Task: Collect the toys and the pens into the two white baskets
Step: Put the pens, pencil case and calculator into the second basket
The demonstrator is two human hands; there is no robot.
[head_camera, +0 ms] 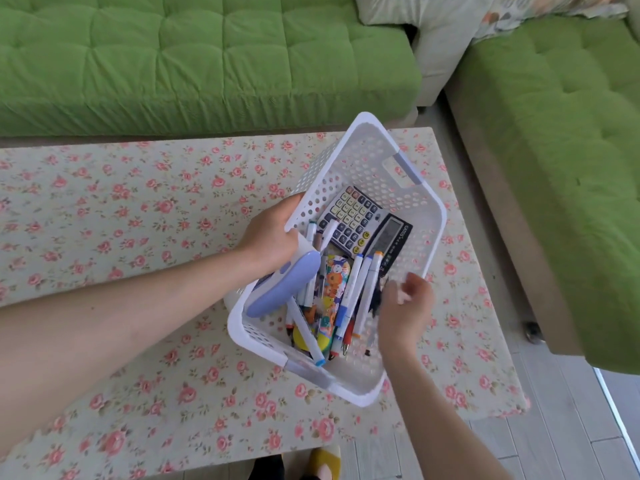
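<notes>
The white perforated basket (377, 161) is tilted above the flowered table. My left hand (273, 233) grips its left rim. Inside lie a black calculator (363, 223), several markers and pens (356, 299), a colourful cartoon pencil case (332, 289) and a yellow toy (301, 341). A lilac and white gadget (284, 289) rests over the left rim just below my left hand. My right hand (405, 306) hovers over the right rim, its blurred fingers loosely curled and apart, with nothing visible in them. Only one basket is in view.
The flowered cloth (138, 209) covers a low table. A green sofa (207, 57) runs behind it and a second green seat (554, 150) stands to the right, with a narrow floor gap between. A pale cushion (446, 26) sits in the corner.
</notes>
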